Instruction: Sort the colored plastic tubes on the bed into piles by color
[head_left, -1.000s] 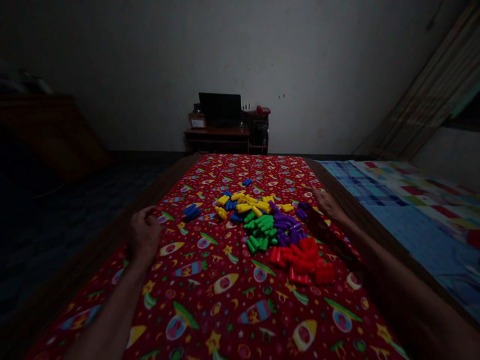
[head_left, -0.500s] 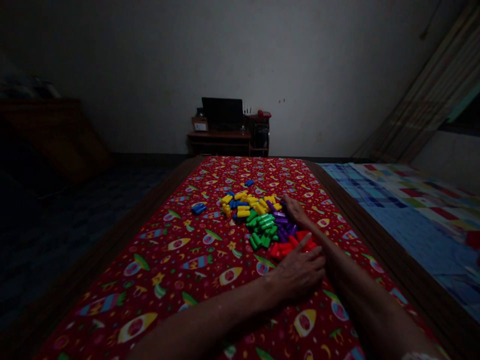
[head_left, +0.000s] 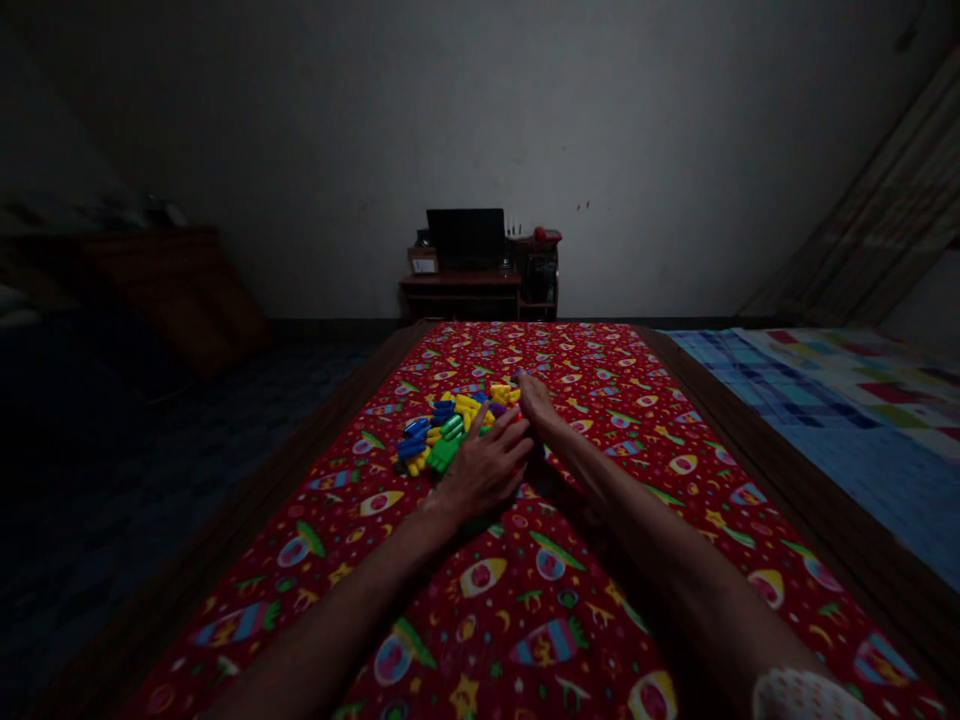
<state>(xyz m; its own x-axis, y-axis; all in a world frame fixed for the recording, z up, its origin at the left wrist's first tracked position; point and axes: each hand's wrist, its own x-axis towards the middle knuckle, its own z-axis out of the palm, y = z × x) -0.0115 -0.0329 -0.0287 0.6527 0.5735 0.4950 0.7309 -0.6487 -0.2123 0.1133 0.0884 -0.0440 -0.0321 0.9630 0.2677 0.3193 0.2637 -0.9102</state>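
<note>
A heap of small plastic blocks (head_left: 450, 425) in yellow, blue, green and purple lies on a red cloth with a rocket print (head_left: 600, 560). My left hand (head_left: 484, 470) lies flat on the near right part of the heap, fingers spread, covering some pieces. My right hand (head_left: 534, 402) rests on its edge against the heap's right side, fingers stretched out toward the far end. The two hands touch each other at the fingers. The red blocks are hidden under my hands.
The cloth covers a long wooden table (head_left: 840, 540). A blue chequered mattress (head_left: 840, 400) lies to the right. A low desk with a dark monitor (head_left: 469, 255) stands against the far wall. The room is dim.
Both hands have swept left across the cloth, pushing the blocks together into a tighter heap further left. The red and purple pieces are now mostly covered.
</note>
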